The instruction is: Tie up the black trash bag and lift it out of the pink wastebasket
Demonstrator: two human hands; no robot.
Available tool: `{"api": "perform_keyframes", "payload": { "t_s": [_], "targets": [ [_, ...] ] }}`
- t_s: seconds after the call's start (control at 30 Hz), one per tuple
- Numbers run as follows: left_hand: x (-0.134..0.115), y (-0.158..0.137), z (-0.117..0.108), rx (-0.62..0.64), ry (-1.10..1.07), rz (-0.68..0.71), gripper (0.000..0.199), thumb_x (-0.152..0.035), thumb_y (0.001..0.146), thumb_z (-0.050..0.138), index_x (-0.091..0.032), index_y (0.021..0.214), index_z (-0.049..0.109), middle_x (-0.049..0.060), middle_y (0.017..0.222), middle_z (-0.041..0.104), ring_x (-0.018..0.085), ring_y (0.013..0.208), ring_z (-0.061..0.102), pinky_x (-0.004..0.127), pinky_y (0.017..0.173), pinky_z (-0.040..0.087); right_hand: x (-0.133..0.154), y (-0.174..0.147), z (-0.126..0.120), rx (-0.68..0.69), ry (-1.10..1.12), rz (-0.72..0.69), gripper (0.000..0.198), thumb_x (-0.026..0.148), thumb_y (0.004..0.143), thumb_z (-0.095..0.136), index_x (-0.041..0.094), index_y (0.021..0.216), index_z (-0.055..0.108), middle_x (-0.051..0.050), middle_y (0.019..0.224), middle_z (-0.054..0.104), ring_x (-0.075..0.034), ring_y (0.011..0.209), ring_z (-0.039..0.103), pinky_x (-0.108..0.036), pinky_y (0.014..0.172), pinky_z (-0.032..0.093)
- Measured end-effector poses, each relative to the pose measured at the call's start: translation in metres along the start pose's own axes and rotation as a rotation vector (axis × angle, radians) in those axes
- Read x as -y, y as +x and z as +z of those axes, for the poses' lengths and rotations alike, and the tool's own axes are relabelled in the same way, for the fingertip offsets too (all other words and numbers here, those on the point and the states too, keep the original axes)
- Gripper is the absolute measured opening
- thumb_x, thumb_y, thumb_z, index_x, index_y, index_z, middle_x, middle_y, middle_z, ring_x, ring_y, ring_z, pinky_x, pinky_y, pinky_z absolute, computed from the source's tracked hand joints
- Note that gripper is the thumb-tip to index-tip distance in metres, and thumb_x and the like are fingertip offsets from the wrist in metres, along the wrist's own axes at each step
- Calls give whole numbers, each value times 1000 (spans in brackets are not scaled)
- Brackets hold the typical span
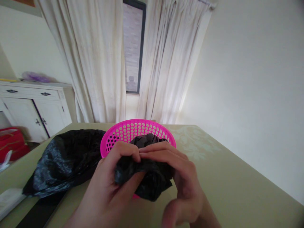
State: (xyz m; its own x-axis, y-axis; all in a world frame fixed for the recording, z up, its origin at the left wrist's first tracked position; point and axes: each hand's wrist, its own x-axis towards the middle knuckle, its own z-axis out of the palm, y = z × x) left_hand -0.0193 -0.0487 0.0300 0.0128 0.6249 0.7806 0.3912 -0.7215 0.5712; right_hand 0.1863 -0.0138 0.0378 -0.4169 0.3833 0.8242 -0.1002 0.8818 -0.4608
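Observation:
A crumpled black plastic bag (152, 186) is bunched up between both hands, held in front of a pink perforated basket (136, 123). My left hand (114, 180) grips it from the left, its thumb pushed into the folds. On the other side my right hand (181, 177) presses its fingers over the top of the bag, with the thumb held apart below. More crumpled dark plastic (148, 138) shows inside the basket behind my fingers; whether it joins the held bag is hidden. The hands cover much of the basket's front.
A large black plastic bag (68, 161) lies on the table (237, 190) left of the basket. At the lower left are a flat black object (41, 210) and a white item (10, 199). Behind stand curtains (99, 63) and a white cabinet (28, 110); a wall borders the right.

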Motion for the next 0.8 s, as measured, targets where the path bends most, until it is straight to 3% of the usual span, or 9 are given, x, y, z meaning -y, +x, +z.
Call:
{"api": "perform_keyframes", "payload": {
  "t_s": [0.07,0.17,0.33,0.43,0.53,0.6,0.67,0.73,0.8],
  "targets": [
    [1,0,1,13,26,33,23,-10,93,68,-28,92,54,-8,74,55,9,58,56,16,50,47,0,0,1,-35,-58,1,61,43,86,99,27,142,79,-6,133,81,-23,120,78,-32,110,63],
    [3,0,0,77,34,61,27,-12,98,64,-28,87,45,-9,71,48,10,55,48,16,49,43,3,-2,5,-119,-107,9,32,21,98,87,26,129,85,-4,123,83,-16,109,80,-24,100,65],
    [6,1,-9,175,153,125,30,-27,105,69,-29,90,44,-9,73,49,10,58,49,19,51,44,7,-4,11,-259,-175,65,22,13,106,70,26,113,86,-1,108,84,-14,101,79,-23,93,65],
    [9,3,-14,276,232,212,35,-42,105,75,-29,94,44,-8,78,55,13,68,58,24,62,49,1,-5,15,-497,-130,208,15,17,105,72,30,107,80,4,95,80,-10,75,74,-19,67,62],
    [12,5,-12,338,259,321,37,-36,109,71,-28,93,39,-7,79,59,16,78,63,30,78,50,-8,-4,18,-609,-52,312,13,18,97,83,28,99,74,6,90,74,-5,53,60,-15,42,43],
    [14,5,-9,346,260,355,35,-24,110,68,-27,92,37,-7,79,58,15,77,60,31,79,47,-10,-3,16,-523,-109,314,12,17,93,86,25,90,78,2,95,76,-7,62,66,-16,48,47],
    [15,4,-6,320,252,356,34,-15,109,64,-27,92,37,-6,83,58,14,77,58,30,77,45,-8,-1,12,-386,-163,306,12,17,96,83,24,87,82,-1,98,79,-11,78,74,-19,63,57],
    [16,2,-5,274,249,340,31,-11,108,62,-27,93,40,-3,98,62,13,86,61,28,80,47,-2,-1,7,-244,-155,343,20,21,105,74,24,87,83,-1,94,80,-12,84,74,-21,73,58],
    [18,1,-6,225,257,309,29,-10,107,62,-27,94,43,2,118,63,14,102,65,27,88,50,7,-2,1,-117,-120,387,33,27,113,60,23,89,81,-1,92,78,-12,81,71,-23,72,55]
  ]
}}
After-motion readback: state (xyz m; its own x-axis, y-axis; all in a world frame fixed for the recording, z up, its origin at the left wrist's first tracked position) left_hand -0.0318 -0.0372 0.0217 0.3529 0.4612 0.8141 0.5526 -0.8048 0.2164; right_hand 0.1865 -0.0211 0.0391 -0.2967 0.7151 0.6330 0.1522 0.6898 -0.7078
